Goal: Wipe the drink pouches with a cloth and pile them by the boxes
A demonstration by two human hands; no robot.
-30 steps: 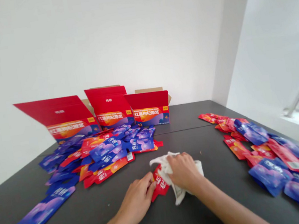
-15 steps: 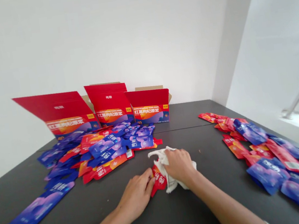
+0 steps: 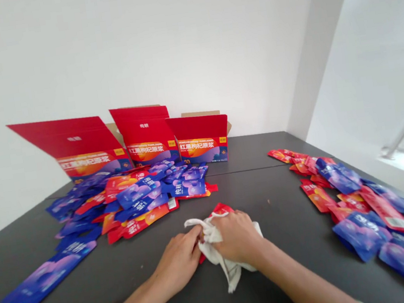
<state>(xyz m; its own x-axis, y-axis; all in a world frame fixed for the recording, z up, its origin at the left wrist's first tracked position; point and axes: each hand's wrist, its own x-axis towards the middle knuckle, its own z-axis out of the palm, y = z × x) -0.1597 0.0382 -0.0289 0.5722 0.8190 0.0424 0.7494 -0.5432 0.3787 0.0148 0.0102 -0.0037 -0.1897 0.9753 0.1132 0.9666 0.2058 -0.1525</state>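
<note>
A red packet (image 3: 220,209) lies on the dark table, mostly covered by a white cloth (image 3: 212,251). My right hand (image 3: 236,235) is closed on the cloth and presses it over the packet. Beside it, my left hand (image 3: 182,260) pinches the packet's left edge, its fingertips touching the cloth. Only the packet's upper end and a small piece at the lower left show.
Three open red boxes (image 3: 151,151) stand along the back left. In front of them is a heap of blue and red packets (image 3: 140,193), with one long blue packet (image 3: 50,276) nearer. More packets (image 3: 362,234) line the table's right side.
The right hand and cloth have shifted left across the packet. Its printed middle, visible before, is now covered, while its upper end shows. The view has tilted slightly.
</note>
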